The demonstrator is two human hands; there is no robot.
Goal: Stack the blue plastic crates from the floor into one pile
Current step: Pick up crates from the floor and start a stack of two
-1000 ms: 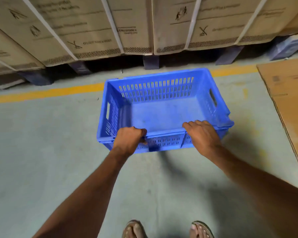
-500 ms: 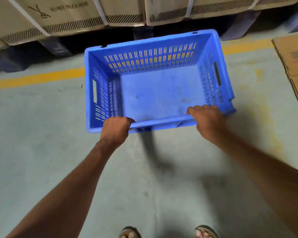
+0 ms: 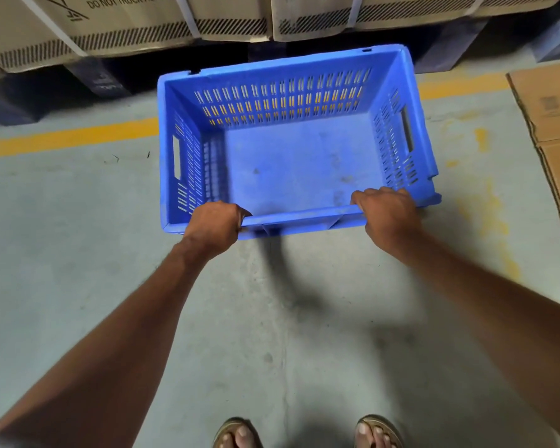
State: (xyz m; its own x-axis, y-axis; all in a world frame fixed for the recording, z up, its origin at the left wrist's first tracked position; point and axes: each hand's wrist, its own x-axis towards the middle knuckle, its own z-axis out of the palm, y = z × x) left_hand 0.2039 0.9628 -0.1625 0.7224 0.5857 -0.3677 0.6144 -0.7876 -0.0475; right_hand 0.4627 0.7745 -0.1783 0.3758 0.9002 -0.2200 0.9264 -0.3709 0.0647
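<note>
One blue plastic crate (image 3: pixel 291 163) with slotted walls and an empty inside is held in front of me above the grey floor. My left hand (image 3: pixel 215 223) grips the near rim at its left end. My right hand (image 3: pixel 387 211) grips the same rim near its right corner. The crate tilts so that its inside faces me. Its shadow falls on the floor below the near rim. No other crate is in view.
Strapped cardboard boxes (image 3: pixel 136 24) on dark pallets (image 3: pixel 88 82) stand along the far side. A yellow floor line (image 3: pixel 68 137) runs in front of them. Flattened cardboard (image 3: pixel 553 124) lies on the floor at right. My sandalled feet (image 3: pixel 304 433) show at the bottom edge.
The crate has come up off the floor and nearer to me, with both hands holding the near rim throughout. It now looks larger, and my view has dipped lower.
</note>
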